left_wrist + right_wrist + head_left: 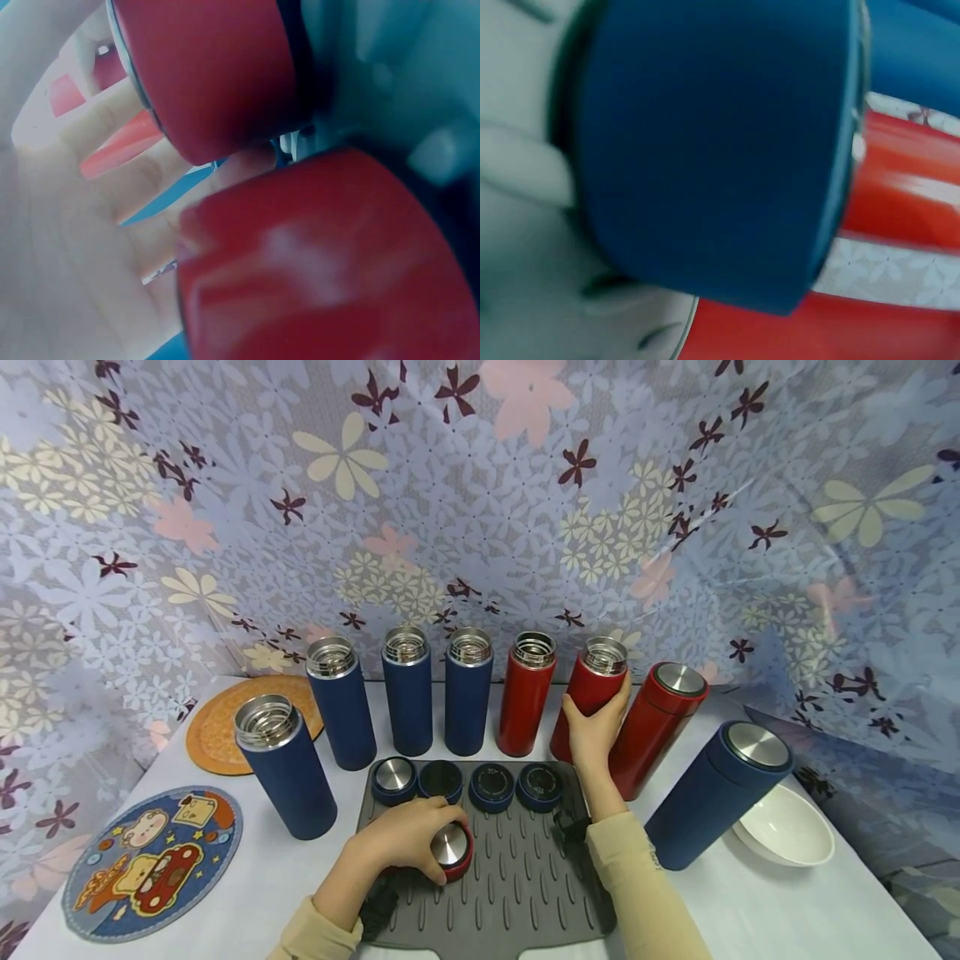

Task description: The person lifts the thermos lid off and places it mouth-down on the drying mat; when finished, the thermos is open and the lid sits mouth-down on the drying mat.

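My left hand [412, 837] pinches a red lid with a silver top [452, 845], low over or on a grey ridged mat [517, 893]. In the left wrist view, this hand's fingers lie behind a red lid [217, 75], and a second red lid [330, 262] shows closer to the camera. My right hand [596, 731] grips an uncapped red bottle [587, 687], thumb on its left side. Beside it stand an uncapped red bottle [527, 702] and a capped red bottle [656, 727]. Close to the right wrist camera, a blue lid [712, 150] hides the right hand.
Several blue lids [492, 787] line the mat's back edge. Several uncapped blue bottles [407, 702] stand behind and left; a capped blue bottle [712, 802] stands right, before a white bowl [795, 831]. Left lie a cartoon placemat [153, 860] and an orange round mat [217, 735]. Floral cloth hangs behind.
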`<move>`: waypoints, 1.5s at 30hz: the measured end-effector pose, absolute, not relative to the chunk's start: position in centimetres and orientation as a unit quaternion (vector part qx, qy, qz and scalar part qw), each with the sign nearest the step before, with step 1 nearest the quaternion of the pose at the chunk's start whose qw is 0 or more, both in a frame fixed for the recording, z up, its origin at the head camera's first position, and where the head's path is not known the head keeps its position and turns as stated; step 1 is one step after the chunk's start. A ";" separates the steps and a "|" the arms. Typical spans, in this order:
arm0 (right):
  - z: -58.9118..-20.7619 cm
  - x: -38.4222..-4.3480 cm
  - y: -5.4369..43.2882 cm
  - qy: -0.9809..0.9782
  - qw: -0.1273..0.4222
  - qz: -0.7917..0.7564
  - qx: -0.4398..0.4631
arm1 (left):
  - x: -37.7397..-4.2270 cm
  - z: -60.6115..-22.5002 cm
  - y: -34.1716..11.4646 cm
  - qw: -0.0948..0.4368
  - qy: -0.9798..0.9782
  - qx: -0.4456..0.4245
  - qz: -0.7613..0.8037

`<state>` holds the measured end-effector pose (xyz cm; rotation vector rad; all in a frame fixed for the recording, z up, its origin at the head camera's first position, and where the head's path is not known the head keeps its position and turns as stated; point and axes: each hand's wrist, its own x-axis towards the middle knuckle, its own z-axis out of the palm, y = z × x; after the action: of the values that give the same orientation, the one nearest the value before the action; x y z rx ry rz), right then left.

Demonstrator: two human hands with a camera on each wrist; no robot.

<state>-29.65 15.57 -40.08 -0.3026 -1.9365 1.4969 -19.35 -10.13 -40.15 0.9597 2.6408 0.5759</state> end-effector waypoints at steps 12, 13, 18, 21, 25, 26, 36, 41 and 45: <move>-39.1 -26.0 14.3 -0.706 0.568 0.420 0.037 | -19.5 -40.0 -10.6 0.125 0.904 0.344 0.220; -38.8 -25.9 14.5 -0.691 0.605 0.393 0.047 | -19.6 -39.9 -10.7 0.124 0.905 0.343 0.218; -38.2 -25.9 16.1 -0.661 0.680 0.318 -0.010 | -19.7 -39.8 -10.7 0.127 0.908 0.336 0.215; -38.7 -26.0 17.0 -0.676 0.638 0.362 -0.071 | -19.7 -39.8 -10.7 0.127 0.908 0.334 0.218; -39.7 -26.2 18.0 -0.679 0.550 0.464 -0.143 | -19.7 -39.8 -10.6 0.125 0.910 0.331 0.218; -39.9 -26.3 18.2 -0.676 0.528 0.488 -0.159 | -19.7 -39.9 -10.6 0.124 0.910 0.331 0.217; -41.1 -26.8 19.7 -0.665 0.424 0.569 -0.232 | -19.8 -39.9 -10.9 0.131 0.904 0.337 0.227; -39.9 -26.0 18.9 -0.656 0.450 0.576 -0.184 | -19.8 -39.8 -11.0 0.136 0.900 0.340 0.238; -37.8 -24.4 17.2 -0.636 0.502 0.581 -0.079 | -20.0 -39.5 -11.3 0.136 0.891 0.341 0.267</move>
<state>-24.44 17.16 -37.78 -0.1897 -1.5357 1.4048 -20.00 -11.29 -39.49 0.9881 2.5806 0.7721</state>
